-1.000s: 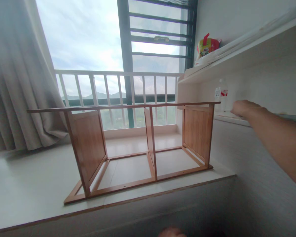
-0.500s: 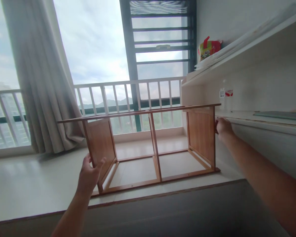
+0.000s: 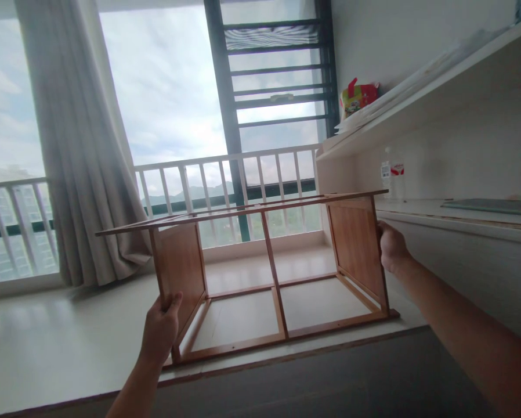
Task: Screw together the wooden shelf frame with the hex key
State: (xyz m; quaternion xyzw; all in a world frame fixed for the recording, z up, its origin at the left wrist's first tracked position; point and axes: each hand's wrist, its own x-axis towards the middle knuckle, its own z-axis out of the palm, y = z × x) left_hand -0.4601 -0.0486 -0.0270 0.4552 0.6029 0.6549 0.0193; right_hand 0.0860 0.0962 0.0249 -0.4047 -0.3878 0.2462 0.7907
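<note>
- Fingers (image 3: pixel 170 303) of our left hand (image 3: pixel 159 331) curl around the front left post of the wooden frame (image 3: pixel 269 261), thumb on the near side, gripping it low down.
- Our right hand (image 3: pixel 391 247) closes on the frame's right end panel, about halfway up its front edge; the fingertips are hidden behind the wood.
- We see the frame standing on the window ledge (image 3: pixel 47 342), its front rail just inside the ledge's near edge.
- Its long axis runs left to right across us, so our 2 hands hold opposite ends, with the frame directly ahead between them.
- Our left hand is nearer to us and lower; our right reaches farther and higher, close beside the white shelf unit (image 3: pixel 438 212).
- Behind it stand the railing (image 3: pixel 225 168) and a curtain (image 3: pixel 82 174).
</note>
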